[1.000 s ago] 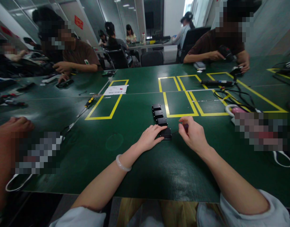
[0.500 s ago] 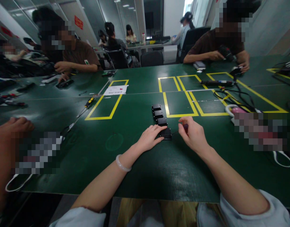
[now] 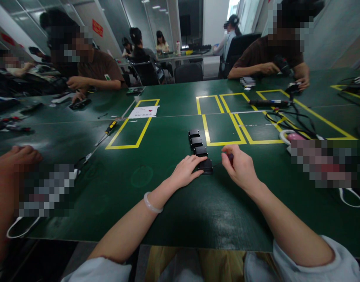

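left hand (image 3: 186,170): fingers flat on nearest black module (image 3: 206,165) | right hand (image 3: 240,167): fingers pinching small dark tool (image 3: 231,158) beside it

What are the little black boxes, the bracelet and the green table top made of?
The little black boxes look like matte plastic: dark, dull, with moulded square edges. The bracelet on the left wrist looks like pale stone, maybe jade or glass: milky, smooth and glossy. The green table top seems a rubbery or vinyl mat: it reflects light softly and has yellow taped lines. None of this is certain from looks alone.

Pale blue sleeves (image 3: 329,262) pushed up; a white bangle (image 3: 152,203) circles the left wrist.
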`<state>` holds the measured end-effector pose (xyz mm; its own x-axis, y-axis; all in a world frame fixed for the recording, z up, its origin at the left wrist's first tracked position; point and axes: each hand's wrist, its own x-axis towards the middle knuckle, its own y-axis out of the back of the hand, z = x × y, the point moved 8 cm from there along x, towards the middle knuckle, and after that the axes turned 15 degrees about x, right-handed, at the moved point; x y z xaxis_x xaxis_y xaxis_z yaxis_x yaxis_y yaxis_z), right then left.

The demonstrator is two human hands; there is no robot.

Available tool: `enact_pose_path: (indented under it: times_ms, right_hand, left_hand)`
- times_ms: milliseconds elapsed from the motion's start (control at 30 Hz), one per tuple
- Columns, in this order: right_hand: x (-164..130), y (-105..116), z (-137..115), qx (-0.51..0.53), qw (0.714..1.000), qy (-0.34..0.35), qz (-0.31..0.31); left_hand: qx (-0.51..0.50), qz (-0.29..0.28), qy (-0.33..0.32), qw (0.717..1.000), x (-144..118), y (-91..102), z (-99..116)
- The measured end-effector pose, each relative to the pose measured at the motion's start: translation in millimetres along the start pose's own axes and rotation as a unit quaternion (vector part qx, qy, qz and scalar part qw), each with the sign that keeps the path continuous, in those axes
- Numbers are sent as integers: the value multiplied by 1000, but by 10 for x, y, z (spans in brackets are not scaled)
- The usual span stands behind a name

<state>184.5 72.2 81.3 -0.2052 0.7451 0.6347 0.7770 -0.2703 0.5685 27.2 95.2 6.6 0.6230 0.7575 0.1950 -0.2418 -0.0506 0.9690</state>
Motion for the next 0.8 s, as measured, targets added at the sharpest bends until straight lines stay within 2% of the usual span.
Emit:
enact_pose_path:
  times_ms: [800]
  right_hand:
    - [10,0,-28,-3,1000,7,-8]
  left_hand:
    - [-3,0,1,1000,-3,16,7]
